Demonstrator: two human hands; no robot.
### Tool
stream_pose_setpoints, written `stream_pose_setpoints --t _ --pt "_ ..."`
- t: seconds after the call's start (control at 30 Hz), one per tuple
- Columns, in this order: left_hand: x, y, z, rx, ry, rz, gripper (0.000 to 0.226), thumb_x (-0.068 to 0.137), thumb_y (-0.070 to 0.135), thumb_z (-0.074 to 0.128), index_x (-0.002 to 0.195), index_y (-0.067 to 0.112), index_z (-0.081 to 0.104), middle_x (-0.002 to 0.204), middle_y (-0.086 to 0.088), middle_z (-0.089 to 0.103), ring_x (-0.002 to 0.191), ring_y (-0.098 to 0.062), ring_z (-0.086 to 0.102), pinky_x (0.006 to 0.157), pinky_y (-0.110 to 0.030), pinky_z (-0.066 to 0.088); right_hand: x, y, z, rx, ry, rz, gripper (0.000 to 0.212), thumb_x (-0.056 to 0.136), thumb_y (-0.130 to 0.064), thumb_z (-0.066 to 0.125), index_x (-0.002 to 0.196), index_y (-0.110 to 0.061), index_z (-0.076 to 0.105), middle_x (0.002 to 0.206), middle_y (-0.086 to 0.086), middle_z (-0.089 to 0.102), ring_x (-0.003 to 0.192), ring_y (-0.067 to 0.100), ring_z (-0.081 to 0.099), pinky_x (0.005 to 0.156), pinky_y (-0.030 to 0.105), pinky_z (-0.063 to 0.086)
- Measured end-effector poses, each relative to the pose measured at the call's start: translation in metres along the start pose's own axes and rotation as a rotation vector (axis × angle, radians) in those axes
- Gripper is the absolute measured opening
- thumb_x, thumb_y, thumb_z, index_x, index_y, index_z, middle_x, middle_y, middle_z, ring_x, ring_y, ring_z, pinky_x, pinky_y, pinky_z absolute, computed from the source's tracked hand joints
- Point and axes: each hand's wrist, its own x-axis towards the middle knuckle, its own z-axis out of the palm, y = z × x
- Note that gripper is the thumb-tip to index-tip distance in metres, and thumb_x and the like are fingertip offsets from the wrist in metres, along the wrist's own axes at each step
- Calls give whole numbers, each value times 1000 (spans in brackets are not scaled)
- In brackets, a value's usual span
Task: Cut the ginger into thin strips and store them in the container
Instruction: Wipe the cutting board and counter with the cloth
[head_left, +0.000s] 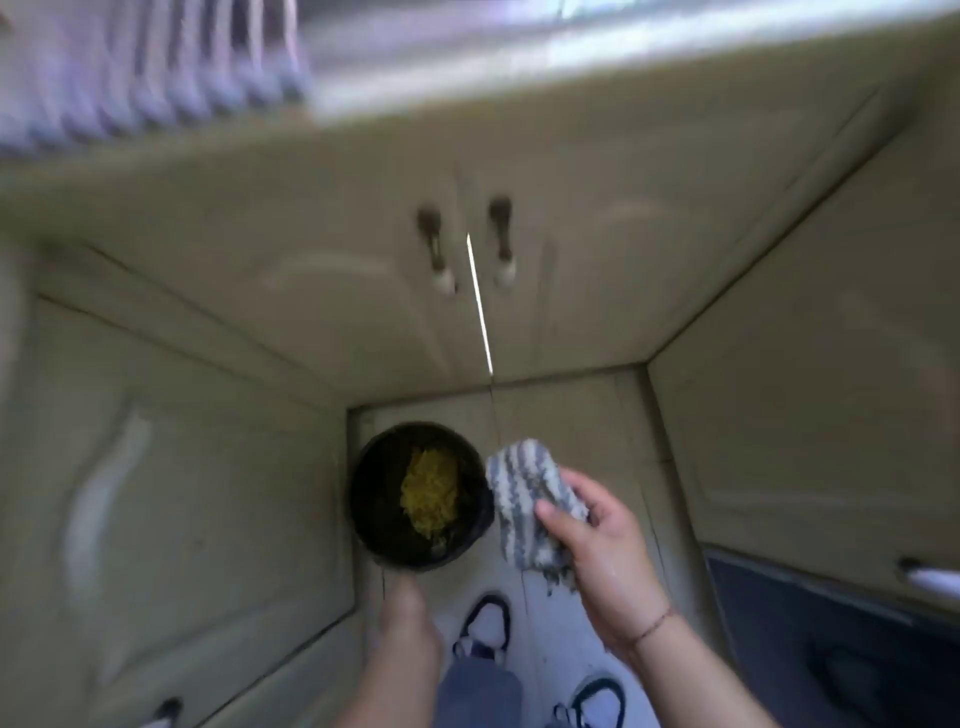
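A round black container (374, 499) with a heap of yellow ginger shreds (430, 491) inside is at the lower centre, seen from above. My left hand (408, 618) holds it by its near edge; the fingers are blurred. To its right, my right hand (605, 556) grips a grey-and-white striped cloth (524, 488), which hangs beside the container's right rim. The whole view is blurred by motion.
Beige cabinet doors with two handles (467, 244) face me, with more cabinets at the left and right. The pale floor (571, 415) lies below, with my shoes (483, 623) on it. A countertop edge (519, 88) runs along the top. A dark appliance front (831, 634) is at the lower right.
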Motion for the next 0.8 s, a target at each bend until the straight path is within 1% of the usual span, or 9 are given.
stream_pose_setpoints --t 0.07,0.1,0.17,0.27,0.33,0.43,0.6,0.73,0.8 --pt "-162 47 3 23 -228 88 65 99 51 55 132 -5 57 109 -25 65 108 -42 64 99 -53 50 -40 -47 3 -108 22 -97 29 87 6 68 105 -17 71 99 0 79 92 13 71 77 20 56" --pt "-222 62 6 -8 -366 137 50 105 34 50 128 -8 58 101 -24 68 96 -40 68 89 -51 56 -58 -72 4 -169 42 -156 30 85 6 70 100 -20 71 94 -5 79 87 6 71 74 14 53" --pt "-332 88 9 -98 -747 128 48 106 35 43 122 -4 65 106 -26 72 85 -36 74 67 -42 61 -90 -119 7 -242 91 -262 33 84 3 72 94 -28 69 92 -10 77 81 -4 69 73 12 51" --pt "-430 134 4 -185 -1131 171 60 98 48 40 120 1 69 121 -26 68 99 -31 73 73 -36 62 -123 -188 18 -323 134 -473 24 91 -16 70 103 -35 64 111 -15 70 99 -13 63 87 10 48" --pt "-466 169 3 -145 -1190 314 56 95 46 56 127 2 64 125 -20 66 107 -26 68 85 -33 59 -140 -232 33 -432 61 -567 28 95 -39 56 123 -37 56 129 -18 60 120 -16 51 106 12 38" --pt "-502 218 10 -47 -1199 504 44 93 39 68 123 7 64 115 -15 66 103 -23 66 85 -32 56 -149 -287 47 -660 -85 -696 40 91 -41 47 128 -33 60 133 -19 58 132 -6 44 116 19 28" --pt "-515 313 39 -109 -1170 550 35 90 37 59 99 4 67 89 -15 67 82 -24 66 65 -31 51 -91 -393 52 -699 126 -706 23 91 -20 68 114 -18 72 114 -6 70 115 10 62 103 30 47" --pt "-508 362 66 -163 -1116 508 38 83 33 59 100 0 68 93 -17 72 93 -26 65 77 -35 48 -6 -472 55 -741 158 -566 45 96 -18 64 138 -8 54 132 6 61 112 15 58 87 24 47" --pt "-500 387 82 -215 -1140 432 39 86 29 58 112 1 63 97 -19 71 86 -28 69 77 -39 52 47 -504 65 -729 142 -465 60 96 -19 64 150 -8 39 148 10 49 125 23 55 92 32 51"
